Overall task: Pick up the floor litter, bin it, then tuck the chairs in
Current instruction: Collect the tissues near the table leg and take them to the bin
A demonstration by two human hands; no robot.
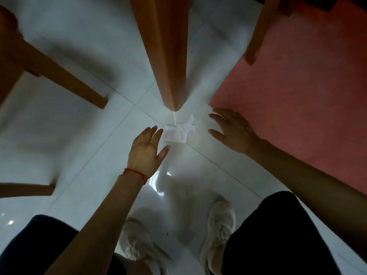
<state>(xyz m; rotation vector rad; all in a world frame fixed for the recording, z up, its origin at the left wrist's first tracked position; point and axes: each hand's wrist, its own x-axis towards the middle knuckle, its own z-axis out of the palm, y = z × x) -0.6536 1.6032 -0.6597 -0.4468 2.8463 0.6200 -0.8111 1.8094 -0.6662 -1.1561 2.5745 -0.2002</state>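
A crumpled white tissue [179, 130] lies on the pale floor — left hand [148, 150] and right hand [232, 130] spread, holding nothing.

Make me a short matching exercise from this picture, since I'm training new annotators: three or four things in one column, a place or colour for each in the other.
Things:
1. crumpled white tissue
2. pink mat
3. red string bracelet
4. beige shoes

Descriptions:
A. on the left wrist
B. on the white tiles at the foot of the orange wooden leg
C. under the right hand
D. at the bottom, on the person's feet

Pairs: 1-B, 2-C, 3-A, 4-D
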